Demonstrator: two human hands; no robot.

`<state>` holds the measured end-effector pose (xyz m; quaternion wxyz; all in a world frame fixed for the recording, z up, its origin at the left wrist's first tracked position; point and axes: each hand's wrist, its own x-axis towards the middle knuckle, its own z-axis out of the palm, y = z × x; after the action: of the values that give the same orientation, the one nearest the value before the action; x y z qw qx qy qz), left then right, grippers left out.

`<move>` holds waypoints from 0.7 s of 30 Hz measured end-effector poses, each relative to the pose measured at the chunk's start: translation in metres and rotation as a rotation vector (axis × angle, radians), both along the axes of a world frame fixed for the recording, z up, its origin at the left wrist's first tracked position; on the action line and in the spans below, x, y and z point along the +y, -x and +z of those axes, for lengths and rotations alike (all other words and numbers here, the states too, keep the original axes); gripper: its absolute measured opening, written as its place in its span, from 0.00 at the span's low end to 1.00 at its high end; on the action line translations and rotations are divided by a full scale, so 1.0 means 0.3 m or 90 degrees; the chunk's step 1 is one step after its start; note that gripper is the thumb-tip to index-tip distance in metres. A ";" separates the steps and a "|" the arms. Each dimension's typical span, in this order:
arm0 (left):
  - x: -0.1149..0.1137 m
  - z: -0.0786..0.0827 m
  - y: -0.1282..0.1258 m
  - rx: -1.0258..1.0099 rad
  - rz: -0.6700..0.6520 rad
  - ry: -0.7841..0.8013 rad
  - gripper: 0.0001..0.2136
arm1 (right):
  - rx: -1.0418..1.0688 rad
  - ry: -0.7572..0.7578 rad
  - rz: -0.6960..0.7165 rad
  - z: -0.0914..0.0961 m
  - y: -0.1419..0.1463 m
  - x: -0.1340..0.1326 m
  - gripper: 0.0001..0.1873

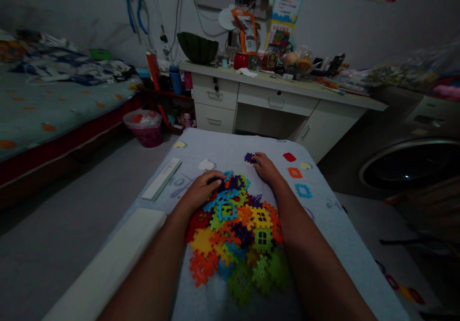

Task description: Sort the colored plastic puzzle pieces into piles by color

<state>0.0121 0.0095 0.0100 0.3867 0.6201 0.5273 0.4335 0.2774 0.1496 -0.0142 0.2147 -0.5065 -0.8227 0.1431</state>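
Observation:
A pile of colourful plastic interlocking building pieces point(226, 211) with toothed edges lies in the middle of the cloth-covered table point(223, 143). Some have window-like cutouts. My left hand point(204, 187) rests at the pile's far left edge, thumb apart from the fingers, fingertips touching pieces there. Beyond the pile, my right hand point(265, 166) pinches a small purple piece point(249, 157) at the table surface. To the right of that hand, a red piece point(289, 157), an orange square piece point(295, 172) and a blue square frame piece point(304, 190) lie apart in a column.
A long white box-like object point(111, 263) runs along the left side, with a smaller pale bar point(161, 179) beyond it. Past the table stands a cluttered white desk point(215, 91). A bed point(53, 110) and pink bin point(145, 131) are left; a washing machine point(409, 143) is right.

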 end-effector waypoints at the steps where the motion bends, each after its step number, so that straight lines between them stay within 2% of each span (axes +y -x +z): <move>1: -0.001 0.001 0.000 0.002 0.001 0.002 0.14 | -0.004 -0.004 0.001 -0.005 0.001 0.004 0.21; 5: -0.005 0.002 -0.001 0.002 0.005 0.046 0.16 | -0.025 -0.026 -0.029 -0.016 0.005 0.016 0.23; 13: -0.011 0.004 -0.006 -0.004 0.006 0.079 0.17 | -0.002 -0.090 -0.091 0.000 0.015 0.020 0.15; 18: -0.009 0.004 -0.006 -0.011 0.010 0.078 0.17 | -0.020 -0.060 -0.078 0.020 0.019 0.005 0.16; 21: -0.008 -0.004 -0.004 -0.018 0.012 0.066 0.17 | -0.033 -0.039 -0.104 0.058 0.035 -0.016 0.17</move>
<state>0.0134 0.0071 0.0089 0.4218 0.5880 0.5494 0.4177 0.2669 0.1449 0.0032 0.2195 -0.5686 -0.7880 0.0869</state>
